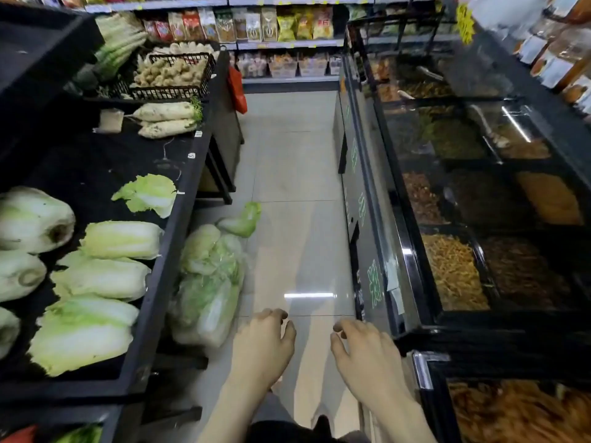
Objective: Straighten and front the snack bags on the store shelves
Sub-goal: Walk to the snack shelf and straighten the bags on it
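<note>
Snack bags [252,25] in red, brown, green and yellow stand in a row on grey shelves [287,44] at the far end of the aisle. More packets [284,63] fill the shelf below. My left hand [265,343] and my right hand [364,350] hang low in front of me over the tiled floor, fingers loosely curled, holding nothing. Both hands are far from the shelves.
A black produce stand [172,238] on the left carries napa cabbages [102,276], radishes [166,118] and a basket of ginger [172,73]. A bag of cabbages [211,282] sits on the floor beside it. Glass-topped bins [463,187] of dried foods line the right. A red bag [237,91] hangs ahead.
</note>
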Demonstrator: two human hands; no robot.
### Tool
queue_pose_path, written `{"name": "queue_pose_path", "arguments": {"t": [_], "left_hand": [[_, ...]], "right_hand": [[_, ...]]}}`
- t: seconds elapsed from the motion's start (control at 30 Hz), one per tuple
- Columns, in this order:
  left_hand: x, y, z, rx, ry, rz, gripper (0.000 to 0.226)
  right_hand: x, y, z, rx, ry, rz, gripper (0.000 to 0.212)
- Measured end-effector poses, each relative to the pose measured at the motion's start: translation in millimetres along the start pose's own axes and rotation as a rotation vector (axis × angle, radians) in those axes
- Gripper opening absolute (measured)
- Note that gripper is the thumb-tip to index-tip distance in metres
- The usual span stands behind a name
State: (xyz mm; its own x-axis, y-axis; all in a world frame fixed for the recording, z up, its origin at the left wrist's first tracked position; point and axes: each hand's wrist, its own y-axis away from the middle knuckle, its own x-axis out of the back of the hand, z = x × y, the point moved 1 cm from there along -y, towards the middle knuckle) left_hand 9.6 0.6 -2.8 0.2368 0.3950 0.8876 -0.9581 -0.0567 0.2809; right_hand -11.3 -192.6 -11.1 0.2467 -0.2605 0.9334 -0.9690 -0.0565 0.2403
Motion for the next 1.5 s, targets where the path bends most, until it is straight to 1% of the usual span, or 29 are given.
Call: {"name": "queue_pose_path", "arguments": {"t": [0.1,0.2,0.27,0.63,0.73,0.83,0.97,1.1,1.37,1.5], "left_hand": [[0.8,-19.4,-6.6,0.003,0.014,-0.009,0.037],[10.1,-48.5,-13.2,0.027,0.038,-0.027,0.036],[17.6,-73.5,-20.7,0.031,0.051,-0.008,0.037],[81.9,-217.4,-60.0,-0.015,0.042,-0.001,0.036],[95.5,-256.0,-65.6,-0.021,0.044,-0.004,0.035],[104.5,-296.1,-65.0,-0.011,0.059,-0.048,0.035],[113.5,-363.0,-53.6,-0.008,0.059,-0.094,0.035],[124.4,-443.3,-31.2,0.019,0.071,-0.099,0.036],[169.7,-604.8,36.8,0.043,-0.001,-0.062,0.035],[188.6,-664.9,54.8,0.056,0.055,-0.047,0.036]], "right_hand": [[-2.3,-23.3,-2.2,0.003,-0.025,0.015,0.031],[-0.6,-55.6,-13.4,0.012,-0.012,-0.033,0.032],[1.3,-84.5,-21.2,0.014,0.010,-0.048,0.032],[31.8,-265.0,-106.2,-0.003,0.017,0.008,0.033],[45.1,-304.2,-120.1,-0.010,0.005,0.021,0.030],[56.1,-340.8,-127.0,-0.018,0.001,0.039,0.029],[60.0,-394.3,-120.6,-0.060,-0.002,0.020,0.027],[70.2,-458.6,-104.2,-0.067,0.003,-0.020,0.029],[128.2,-605.3,-68.4,-0.028,-0.057,-0.049,0.031],[151.3,-676.7,-62.3,-0.020,-0.066,-0.051,0.032]]}}
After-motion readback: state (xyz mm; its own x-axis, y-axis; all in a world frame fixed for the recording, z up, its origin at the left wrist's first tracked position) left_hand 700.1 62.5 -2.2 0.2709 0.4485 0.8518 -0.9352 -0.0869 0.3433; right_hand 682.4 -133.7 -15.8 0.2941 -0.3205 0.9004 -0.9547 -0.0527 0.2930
